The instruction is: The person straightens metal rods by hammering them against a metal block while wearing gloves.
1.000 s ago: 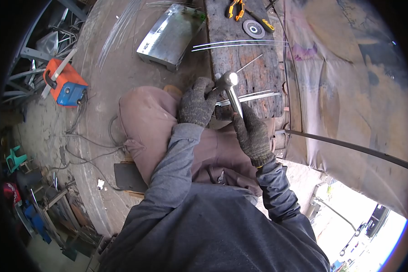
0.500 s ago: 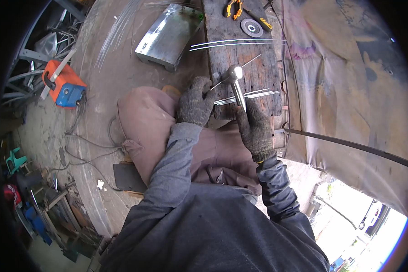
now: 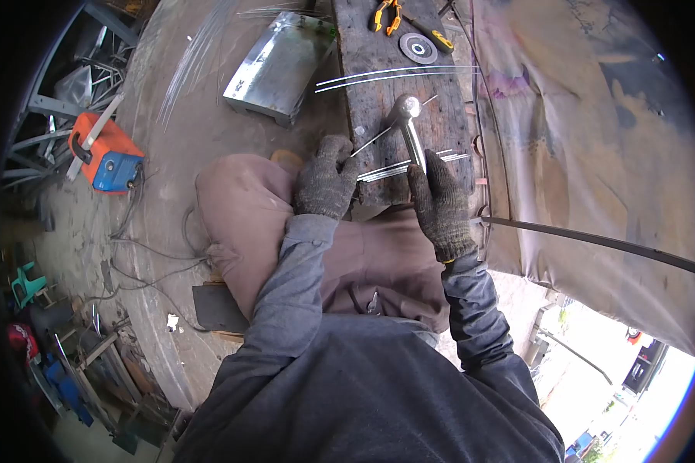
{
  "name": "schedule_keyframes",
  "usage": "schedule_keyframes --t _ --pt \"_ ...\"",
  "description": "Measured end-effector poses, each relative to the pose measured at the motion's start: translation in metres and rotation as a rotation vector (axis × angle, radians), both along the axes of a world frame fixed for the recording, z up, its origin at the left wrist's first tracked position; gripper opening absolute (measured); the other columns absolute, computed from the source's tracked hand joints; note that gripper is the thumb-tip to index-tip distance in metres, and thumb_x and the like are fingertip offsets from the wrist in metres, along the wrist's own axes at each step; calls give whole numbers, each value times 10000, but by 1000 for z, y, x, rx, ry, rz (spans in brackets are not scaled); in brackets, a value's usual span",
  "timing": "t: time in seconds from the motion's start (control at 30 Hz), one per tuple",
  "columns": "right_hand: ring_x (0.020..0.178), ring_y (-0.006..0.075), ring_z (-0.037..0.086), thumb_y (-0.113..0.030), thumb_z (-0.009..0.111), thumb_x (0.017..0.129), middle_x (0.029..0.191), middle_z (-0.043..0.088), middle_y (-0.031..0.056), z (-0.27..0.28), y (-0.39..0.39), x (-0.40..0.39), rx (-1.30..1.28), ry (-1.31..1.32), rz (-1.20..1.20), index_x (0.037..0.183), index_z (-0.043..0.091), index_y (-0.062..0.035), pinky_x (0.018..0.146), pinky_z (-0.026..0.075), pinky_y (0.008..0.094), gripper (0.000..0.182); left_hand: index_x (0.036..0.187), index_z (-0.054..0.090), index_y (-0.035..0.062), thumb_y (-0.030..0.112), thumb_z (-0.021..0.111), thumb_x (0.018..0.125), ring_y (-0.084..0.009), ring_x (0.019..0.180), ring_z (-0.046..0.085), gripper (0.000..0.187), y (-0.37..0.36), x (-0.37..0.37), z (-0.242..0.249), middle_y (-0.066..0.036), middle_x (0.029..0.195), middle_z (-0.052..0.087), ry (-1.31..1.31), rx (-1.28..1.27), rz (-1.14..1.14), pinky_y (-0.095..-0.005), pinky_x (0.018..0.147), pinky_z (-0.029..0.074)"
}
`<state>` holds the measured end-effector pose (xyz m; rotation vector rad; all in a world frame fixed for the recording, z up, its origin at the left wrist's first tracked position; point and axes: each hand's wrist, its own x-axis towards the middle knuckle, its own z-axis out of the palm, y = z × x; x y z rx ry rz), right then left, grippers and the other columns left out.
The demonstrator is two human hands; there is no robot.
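Observation:
My left hand, in a dark knitted glove, pinches one end of a thin metal rod that lies slanting across the dark wooden board. In my gloved right hand is a shiny metal hammer, its rounded head over the rod near the board's middle. Several thin bright rods rest at the board's near end, between my two hands. Farther up the board lie two long thin rods, a grinding disc and orange-handled pliers.
A shiny metal box-like block stands on the ground left of the board. An orange and blue machine with cables is farther left. A hanging sheet lines the right side. More rods lie at the upper left.
The hammer and my right hand have shifted slightly up and to the right. My left hand still pinches the rod. The whole view has moved a little.

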<state>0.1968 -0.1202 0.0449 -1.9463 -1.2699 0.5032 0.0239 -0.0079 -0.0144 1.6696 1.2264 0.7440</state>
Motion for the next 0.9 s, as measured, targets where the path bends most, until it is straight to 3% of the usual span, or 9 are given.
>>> schedule_keyframes --t 0.23,0.43,0.47,0.63,0.73,0.8,0.9 --pt "1025 380 698 -295 579 1040 1100 698 258 3 12 16 -48 -4 -19 1280 602 37 871 537 435 411 1184 617 65 95 702 899 -259 975 717 299 -1 -1 -6 -130 1074 715 -59 53 -3 -372 834 562" --pt "981 404 685 -329 581 1024 1052 701 252 -12 27 42 -129 -1 -179 1229 635 13 834 536 437 402 1174 625 53 85 699 895 -233 957 715 290 -2 -4 -3 -122 1044 710 -13 33 -8 -354 810 565" --pt "997 415 675 -345 583 1015 1060 698 253 -17 27 45 -36 2 -200 1212 647 -1 837 529 458 402 1171 627 51 79 699 895 -230 948 713 287 -2 -4 0 -122 1039 707 -6 55 -8 -350 805 564" --pt "1033 430 661 -348 576 1011 1084 689 253 -13 35 59 -40 -14 -192 1209 642 -9 873 521 478 398 1169 627 44 68 704 886 -223 926 707 294 -2 -4 2 -125 1040 698 -27 0 -34 -345 796 562" --pt "1079 455 637 -413 553 1005 1131 676 266 -19 43 60 15 -226 -202 1224 636 -18 908 514 498 459 1171 627 40 76 708 887 -213 914 700 298 -2 -5 5 -121 1037 696 42 84 -26 -345 800 561" --pt "1082 458 634 -409 547 1008 1135 674 269 -16 48 65 -44 -178 -221 1228 635 -21 911 513 502 456 1125 623 81 84 681 886 -254 915 719 245 -3 -4 1 -116 1020 715 -44 85 14 -380 792 565" --pt "1074 466 633 -397 528 1013 1124 671 280 -13 50 64 -81 -132 -262 1219 634 -18 919 506 519 444 1118 621 68 68 675 886 -247 899 712 239 -3 -7 8 -119 1002 706 -1 144 -15 -366 783 562"
